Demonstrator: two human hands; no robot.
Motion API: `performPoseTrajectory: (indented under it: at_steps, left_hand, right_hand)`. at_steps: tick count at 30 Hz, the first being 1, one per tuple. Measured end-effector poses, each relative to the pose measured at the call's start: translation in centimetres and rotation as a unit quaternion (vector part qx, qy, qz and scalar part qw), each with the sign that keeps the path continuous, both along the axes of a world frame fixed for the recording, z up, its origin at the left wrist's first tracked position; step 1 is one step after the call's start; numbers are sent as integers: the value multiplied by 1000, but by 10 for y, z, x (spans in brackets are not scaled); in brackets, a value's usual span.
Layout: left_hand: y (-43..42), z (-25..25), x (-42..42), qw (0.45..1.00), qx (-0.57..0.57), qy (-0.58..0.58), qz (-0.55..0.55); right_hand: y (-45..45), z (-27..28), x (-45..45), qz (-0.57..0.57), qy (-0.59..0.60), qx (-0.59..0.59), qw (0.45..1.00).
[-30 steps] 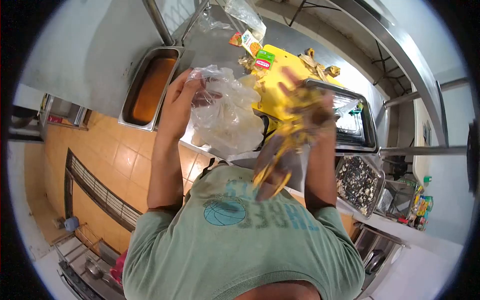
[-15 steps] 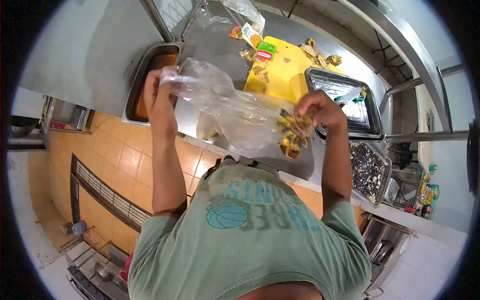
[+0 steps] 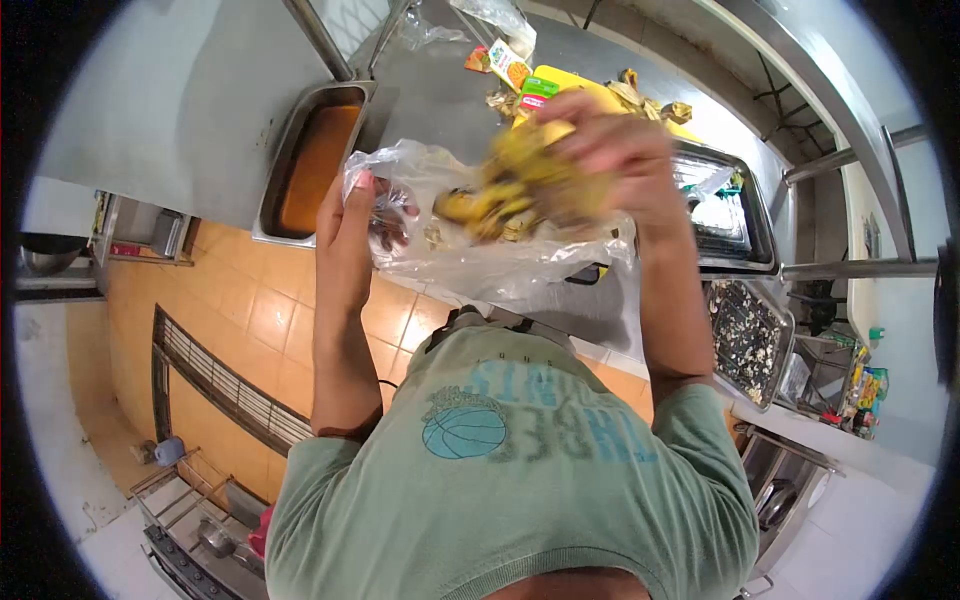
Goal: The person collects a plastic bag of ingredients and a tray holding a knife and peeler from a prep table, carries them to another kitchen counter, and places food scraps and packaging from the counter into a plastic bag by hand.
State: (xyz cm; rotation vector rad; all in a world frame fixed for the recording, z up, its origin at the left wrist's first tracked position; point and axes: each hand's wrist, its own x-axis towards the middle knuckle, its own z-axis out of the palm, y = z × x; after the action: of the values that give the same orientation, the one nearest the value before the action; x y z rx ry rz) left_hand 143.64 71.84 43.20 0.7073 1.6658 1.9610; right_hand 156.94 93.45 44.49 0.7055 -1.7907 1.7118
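A clear plastic bag is stretched between my hands over the table's near edge. My left hand grips its left side, with some fingers showing through the film. My right hand, smeared by motion, is closed around a bunch of yellow-brown banana peels above the bag's mouth. Some peels hang down against the film; whether they lie inside I cannot tell. Behind my right hand lies a yellow cutting board, partly covered, with more peels along its far edge.
On the left sits a steel pan with orange-brown contents. Two small packets, one green and pink, one white and orange, lie beside the board. To the right are a black tray and a tray of scraps.
My right hand has lifted the peels up and left, over the bag. The bag has opened wider, and my left hand has shifted right and down with its edge.
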Motion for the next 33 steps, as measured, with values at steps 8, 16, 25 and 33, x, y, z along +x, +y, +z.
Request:
performPoseTrajectory:
  at_steps: [8,16,25,33]
  left_hand:
    - [1,0,-5,993,30,1,117]
    - [14,-20,6,969,39,-65,236]
    - [30,-40,1,981,-20,-56,184]
    - [63,-23,15,970,35,-82,225]
  right_hand:
    - [12,-56,-27,-150,-210,301,918]
    - [315,-145,16,-534,-479,332,613]
    - [363,-199,2,-532,-381,420,629]
    - [392,-189,13,-436,-388,208,785]
